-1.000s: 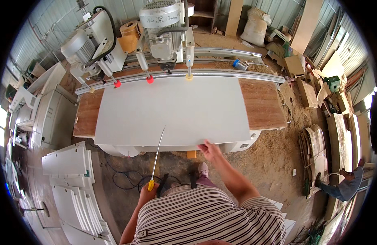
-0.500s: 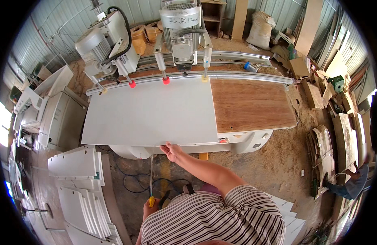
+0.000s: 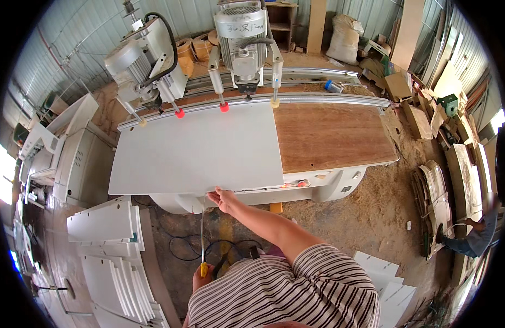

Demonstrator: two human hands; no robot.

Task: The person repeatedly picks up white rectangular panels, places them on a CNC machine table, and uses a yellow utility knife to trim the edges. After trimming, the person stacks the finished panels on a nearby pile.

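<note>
Two bare hands work near the middle of the frame. The right hand (image 3: 224, 200) meets the front edge of one white panel (image 3: 198, 153), its fingertips touching the board; whether thumb and fingers pinch it cannot be told from this angle. The left hand (image 3: 199, 282), lower and left of it, is curled around the yellow handle of one long thin metal rod (image 3: 202, 235), which points up toward the panel's front edge; whether its tip touches the panel is unclear.

The panel lies flat left of centre on one machine table (image 3: 334, 136), whose brown wooden top shows on the right. One dark hole is visible near the panel's upper left corner. Above its far edge stand two motors (image 3: 240, 44) and four rods ending in pads: two red pads (image 3: 224, 107) between two yellowish pads (image 3: 274, 103).

One yellow block (image 3: 276, 208) sits below the table, near dark cables (image 3: 181, 249). At lower left lie two groups of white boards (image 3: 102, 221), too overlapped to count exactly; at lower right, at least two white sheets (image 3: 375, 266). One pale sack (image 3: 345, 41) stands at upper right, and one other person (image 3: 485, 232) is at the right edge.
</note>
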